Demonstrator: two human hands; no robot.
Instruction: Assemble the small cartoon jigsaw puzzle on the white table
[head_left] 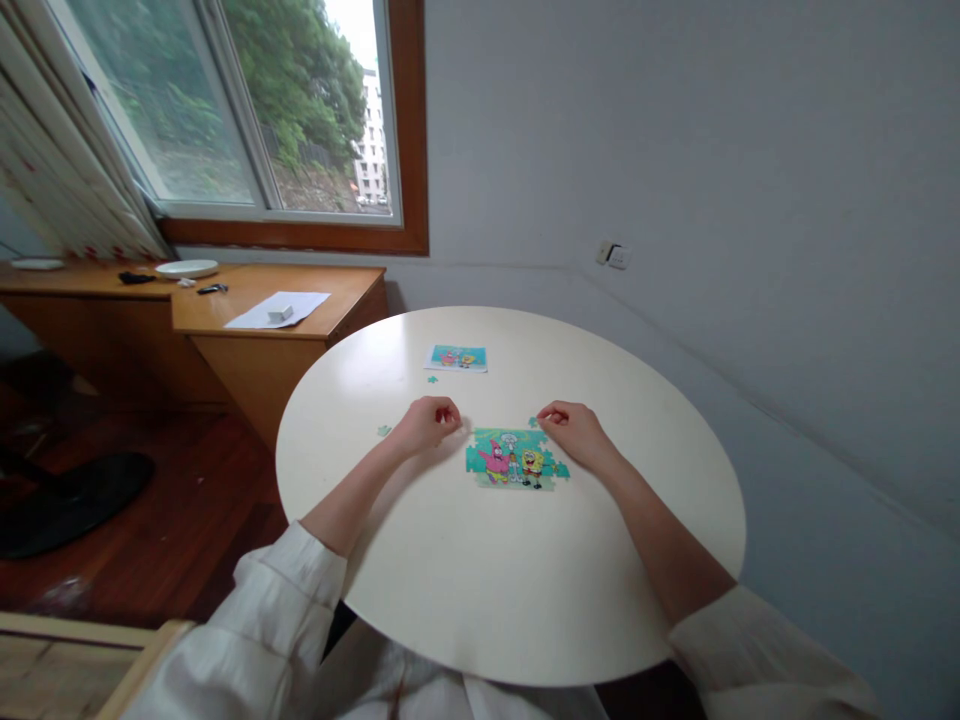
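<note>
A small cartoon jigsaw puzzle (pixel 516 459), mostly assembled, lies on the round cream table (pixel 510 590). My right hand (pixel 574 430) rests at its upper right corner, fingers pinched on a teal puzzle piece (pixel 534 422) at the puzzle's top edge. My left hand (pixel 427 423) lies just left of the puzzle, fingers curled closed; whether anything is inside them is hidden. Two loose teal pieces lie apart, one piece (pixel 384 431) left of my left hand, another piece (pixel 432 379) farther back. A reference picture card (pixel 456 357) lies beyond the puzzle.
A wooden desk (pixel 255 330) stands at the left under the window, with a white plate (pixel 187 268), a paper sheet (pixel 279 309) and small dark items. A wall socket (pixel 613 255) is on the grey wall. A dark chair base (pixel 67 500) sits on the wooden floor.
</note>
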